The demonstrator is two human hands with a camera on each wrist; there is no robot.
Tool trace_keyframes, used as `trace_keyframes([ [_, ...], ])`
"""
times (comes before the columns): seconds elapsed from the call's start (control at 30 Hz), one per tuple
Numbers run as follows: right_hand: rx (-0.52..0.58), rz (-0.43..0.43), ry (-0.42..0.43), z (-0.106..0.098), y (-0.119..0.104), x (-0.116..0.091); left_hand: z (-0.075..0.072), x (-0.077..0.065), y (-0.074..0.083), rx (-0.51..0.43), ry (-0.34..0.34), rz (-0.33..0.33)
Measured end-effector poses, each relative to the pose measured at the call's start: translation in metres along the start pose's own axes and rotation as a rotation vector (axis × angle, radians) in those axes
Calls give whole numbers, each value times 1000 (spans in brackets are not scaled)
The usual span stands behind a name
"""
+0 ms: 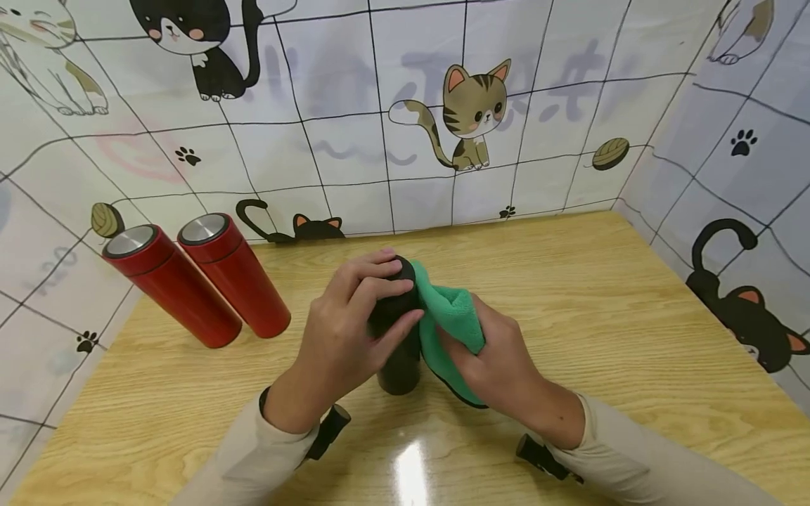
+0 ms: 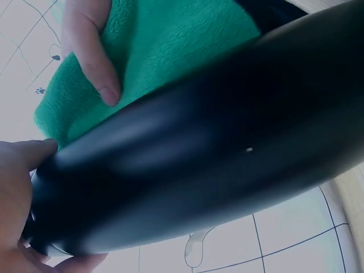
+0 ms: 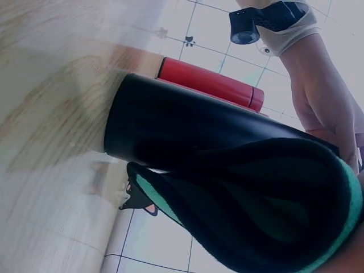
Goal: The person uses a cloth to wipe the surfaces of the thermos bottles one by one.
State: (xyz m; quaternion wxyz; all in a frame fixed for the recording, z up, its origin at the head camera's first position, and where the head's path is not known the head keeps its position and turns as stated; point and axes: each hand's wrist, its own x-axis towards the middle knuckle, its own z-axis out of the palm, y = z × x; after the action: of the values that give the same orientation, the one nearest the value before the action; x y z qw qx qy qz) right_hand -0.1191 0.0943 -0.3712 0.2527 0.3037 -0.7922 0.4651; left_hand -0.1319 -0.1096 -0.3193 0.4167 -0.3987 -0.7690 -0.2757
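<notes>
White checked walls stand behind and beside a shiny wood table. Two red bottles stand on its left side. One black bottle is upright near its middle. The left hand grips that bottle's top, and the right hand pinches one green cloth against its side.

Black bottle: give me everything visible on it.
The black bottle is a smooth, dark cylinder with a soft sheen, perhaps coated metal, with a small pale speck on its side. It appears to stand upright on the wooden table. The left hand grips its upper end; the green cloth, held in the right hand, lies against its side.
</notes>
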Motion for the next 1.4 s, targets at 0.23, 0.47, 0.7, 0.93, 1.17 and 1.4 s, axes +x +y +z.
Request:
trace_keyframes([
  [0.23,-2,41,-32,-1,2,1,-5,3,-2,-66,-50,-29],
  [0.47,-16,63,-58,0,0,-2,-9,1,-4,-63,-120,-78],
  [0.7,8,-5,12,-2,-4,-1,-12,2,-4,-96,-178,-177],
  [0.93,-36,44,-80,-1,-3,0,-16,2,-2,-87,-198,-274],
  [1.17,-22,1,-19,-2,-3,1,-17,4,0,-56,-228,-341],
  [1.4,-13,23,-45,-2,-2,0,-16,3,0,-32,-208,-317],
])
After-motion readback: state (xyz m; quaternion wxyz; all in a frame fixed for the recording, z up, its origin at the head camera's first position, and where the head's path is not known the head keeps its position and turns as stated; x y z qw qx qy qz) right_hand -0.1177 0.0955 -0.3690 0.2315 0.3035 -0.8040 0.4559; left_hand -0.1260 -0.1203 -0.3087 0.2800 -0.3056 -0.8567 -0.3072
